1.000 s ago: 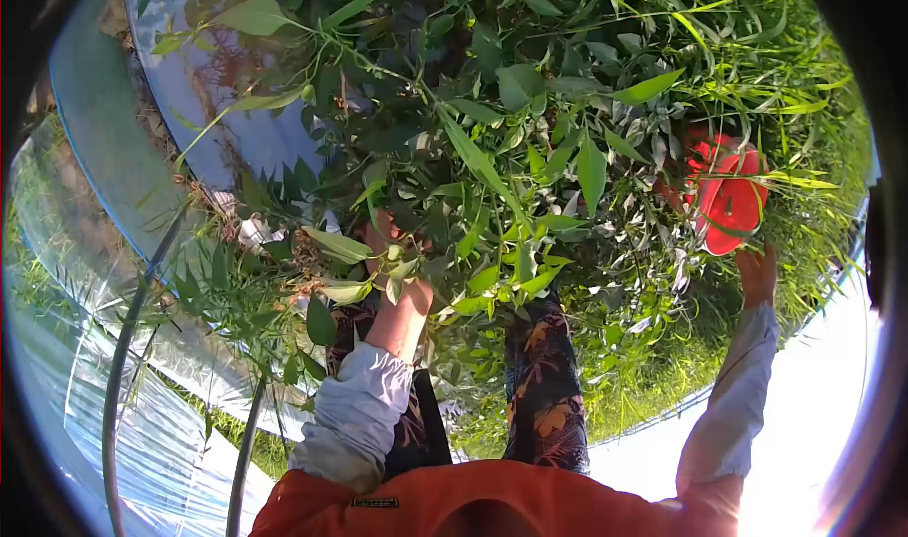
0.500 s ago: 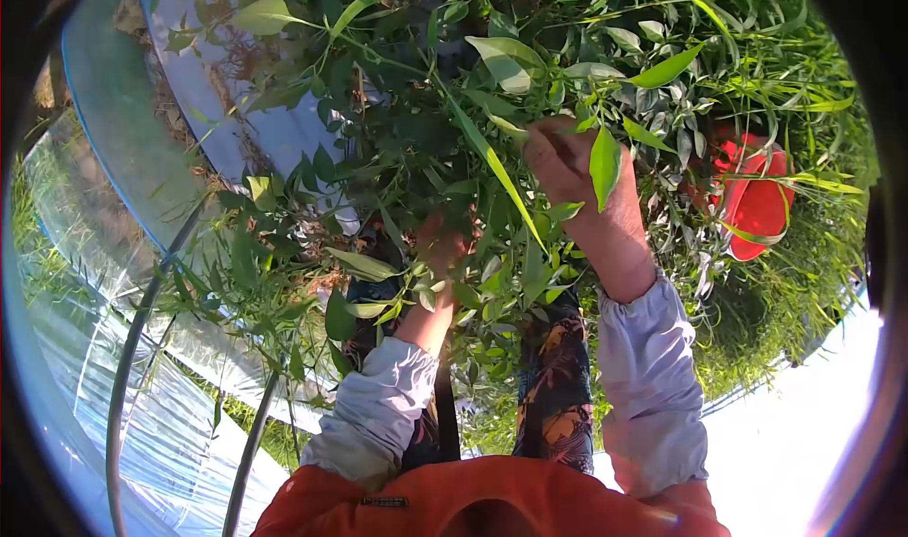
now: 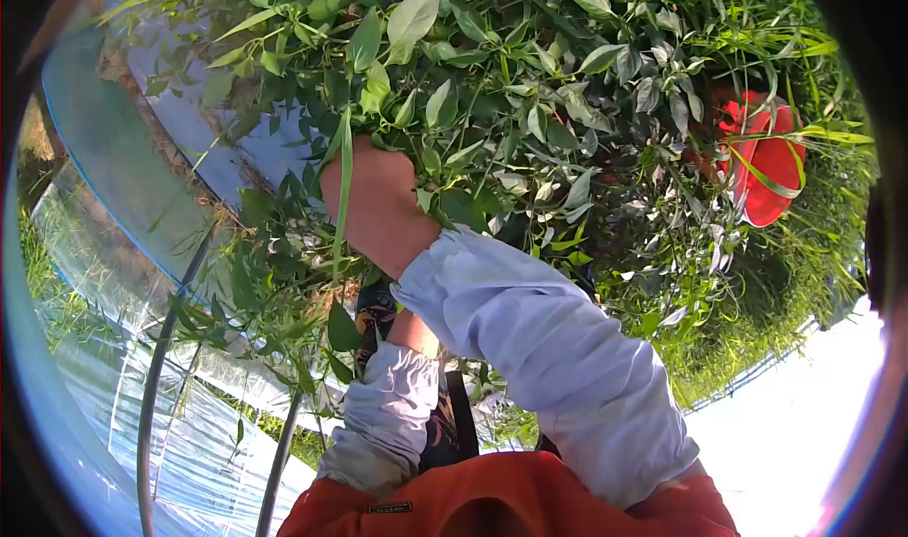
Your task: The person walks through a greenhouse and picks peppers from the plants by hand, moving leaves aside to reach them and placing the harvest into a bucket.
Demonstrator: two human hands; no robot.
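Leafy green plants (image 3: pixel 445 102), which look like pepper plants, fill the upper middle of the head view. My right hand (image 3: pixel 374 201) reaches across to the left, its back towards me, in among the leaves. Its fingers curl down into the foliage, and whatever they grip is hidden. A long grass blade (image 3: pixel 344 196) hangs in front of that hand. Of my left hand (image 3: pixel 413 334) only the wrist shows, below and partly behind my right forearm; leaves and the sleeve cover its fingers. Both forearms wear pale sleeve covers.
A red bucket-like container (image 3: pixel 771 168) lies in tall grass on the right. Dark curved poles (image 3: pixel 156 376) and clear plastic sheeting (image 3: pixel 95 348) stand on the left. Pale ground film (image 3: pixel 189 111) lies beside the plants at upper left. Bright white sheeting (image 3: pixel 785 433) spreads at lower right.
My right hand has swung from the right side of the plants across to the left, its forearm now crossing over my left hand. The foliage has shifted and my left hand is more hidden.
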